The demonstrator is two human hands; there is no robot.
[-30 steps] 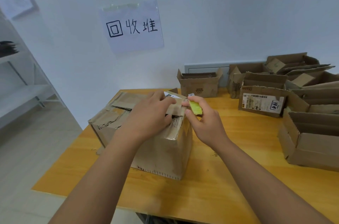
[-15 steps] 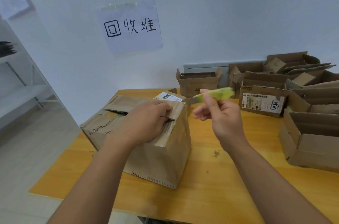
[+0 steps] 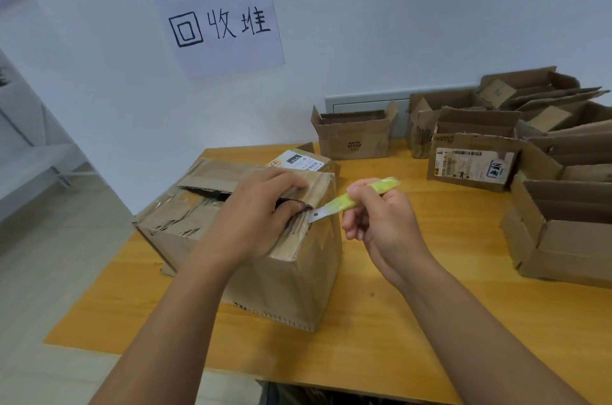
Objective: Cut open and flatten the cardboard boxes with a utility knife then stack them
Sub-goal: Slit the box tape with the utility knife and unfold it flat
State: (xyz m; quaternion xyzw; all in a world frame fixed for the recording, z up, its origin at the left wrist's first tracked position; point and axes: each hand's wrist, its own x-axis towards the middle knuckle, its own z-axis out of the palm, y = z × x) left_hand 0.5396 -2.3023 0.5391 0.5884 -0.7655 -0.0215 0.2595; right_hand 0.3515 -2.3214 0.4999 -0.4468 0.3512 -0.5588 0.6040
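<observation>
Wood table (image 3: pixel 381 338), white wall; our left hand (image 3: pixel 251 222) grips box (image 3: pixel 291 278) flap, knife (image 3: pixel 351 201) pinched in right hand (image 3: pixel 381 225) at 3 o'clock, blade touching flap.

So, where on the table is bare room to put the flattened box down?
Bare table lies in front of the box, toward the near edge, and between it and the open boxes on the right. The far right corner is crowded.

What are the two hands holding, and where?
Right hand pinches the knife by its green handle; left hand grips the box by its top flap.
</observation>
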